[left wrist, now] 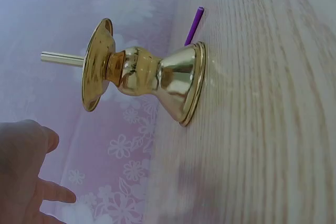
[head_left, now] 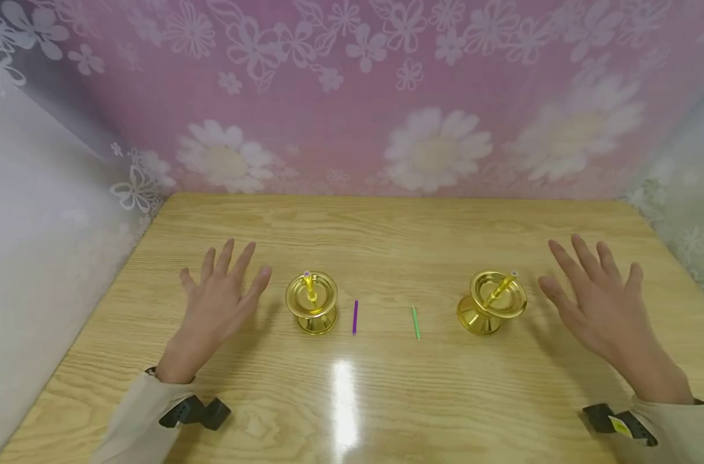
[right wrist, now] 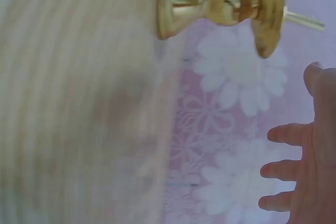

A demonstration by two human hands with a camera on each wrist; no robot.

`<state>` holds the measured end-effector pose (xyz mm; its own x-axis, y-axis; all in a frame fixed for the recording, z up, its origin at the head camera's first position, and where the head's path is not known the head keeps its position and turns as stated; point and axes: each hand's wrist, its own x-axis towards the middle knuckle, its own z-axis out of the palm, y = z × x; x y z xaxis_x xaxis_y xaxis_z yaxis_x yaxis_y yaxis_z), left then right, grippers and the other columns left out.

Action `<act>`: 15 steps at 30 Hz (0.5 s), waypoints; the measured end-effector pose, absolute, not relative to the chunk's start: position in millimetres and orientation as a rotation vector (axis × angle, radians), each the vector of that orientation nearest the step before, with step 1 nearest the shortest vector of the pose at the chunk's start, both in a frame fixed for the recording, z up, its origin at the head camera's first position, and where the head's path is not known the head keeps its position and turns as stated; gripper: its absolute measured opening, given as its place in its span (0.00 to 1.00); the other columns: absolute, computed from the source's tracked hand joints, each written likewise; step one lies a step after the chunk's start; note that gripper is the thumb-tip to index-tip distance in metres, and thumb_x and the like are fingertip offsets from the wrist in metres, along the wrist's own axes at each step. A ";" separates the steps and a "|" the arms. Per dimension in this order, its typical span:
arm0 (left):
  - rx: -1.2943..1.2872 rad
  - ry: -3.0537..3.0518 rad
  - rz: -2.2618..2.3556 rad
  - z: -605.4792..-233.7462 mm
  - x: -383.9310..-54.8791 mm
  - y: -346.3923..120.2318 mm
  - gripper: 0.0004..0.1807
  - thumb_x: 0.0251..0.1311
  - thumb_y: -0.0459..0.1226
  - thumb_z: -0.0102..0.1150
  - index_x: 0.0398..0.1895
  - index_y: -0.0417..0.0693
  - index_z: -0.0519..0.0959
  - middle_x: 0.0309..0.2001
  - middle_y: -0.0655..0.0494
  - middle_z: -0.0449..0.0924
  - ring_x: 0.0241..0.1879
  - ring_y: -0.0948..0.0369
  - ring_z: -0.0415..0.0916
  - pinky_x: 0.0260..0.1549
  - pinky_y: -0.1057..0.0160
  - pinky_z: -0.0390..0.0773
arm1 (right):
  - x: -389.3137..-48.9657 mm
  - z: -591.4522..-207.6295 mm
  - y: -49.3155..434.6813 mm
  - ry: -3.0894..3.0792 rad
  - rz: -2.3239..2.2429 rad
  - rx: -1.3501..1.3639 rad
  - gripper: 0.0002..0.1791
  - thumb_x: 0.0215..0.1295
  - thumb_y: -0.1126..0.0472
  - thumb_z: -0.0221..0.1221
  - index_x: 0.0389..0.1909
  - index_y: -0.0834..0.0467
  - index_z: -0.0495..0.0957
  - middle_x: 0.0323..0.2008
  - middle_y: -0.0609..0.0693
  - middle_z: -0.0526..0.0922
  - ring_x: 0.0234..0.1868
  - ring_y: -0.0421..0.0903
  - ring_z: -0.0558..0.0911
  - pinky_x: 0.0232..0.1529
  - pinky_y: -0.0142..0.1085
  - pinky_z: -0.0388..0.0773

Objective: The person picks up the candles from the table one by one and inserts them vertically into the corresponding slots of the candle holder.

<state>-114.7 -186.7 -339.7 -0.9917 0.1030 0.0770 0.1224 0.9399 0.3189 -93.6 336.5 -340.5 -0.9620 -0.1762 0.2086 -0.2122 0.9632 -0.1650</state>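
Gold candleholders [left wrist: 139,72] [right wrist: 223,2] upright, long axes vertical, tubes [left wrist: 62,59] [right wrist: 304,21] up.

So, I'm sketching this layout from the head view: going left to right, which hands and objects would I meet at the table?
Left hand → first gold stand → purple stick → green stick → second gold stand → right hand.

Gold stands [head_left: 319,320] [head_left: 478,318]: 2, with 1 slim tube [head_left: 310,290] each. Purple stick [head_left: 355,318]: 1. Green stick [head_left: 415,322]: 1. Left hand [head_left: 218,306]: 1. Right hand [head_left: 603,316]: 1. Sleeves [head_left: 140,419] [head_left: 676,428]: 2. Wooden table [head_left: 386,245]: 1.
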 end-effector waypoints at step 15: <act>-0.372 -2.924 -0.699 -339.0 -116.0 -177.2 0.38 0.75 0.55 0.33 0.71 0.30 0.57 0.72 0.30 0.48 0.72 0.36 0.41 0.66 0.36 0.48 | -85.9 -327.9 320.8 -2.878 0.335 0.329 0.33 0.77 0.44 0.40 0.76 0.55 0.50 0.74 0.65 0.47 0.73 0.67 0.42 0.60 0.74 0.26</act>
<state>-116.0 -177.2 -339.0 -0.9636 0.2104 0.1647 0.2622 0.8639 0.4301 -85.9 320.8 -327.9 -0.9494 -0.1943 0.2467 -0.2458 0.9487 -0.1988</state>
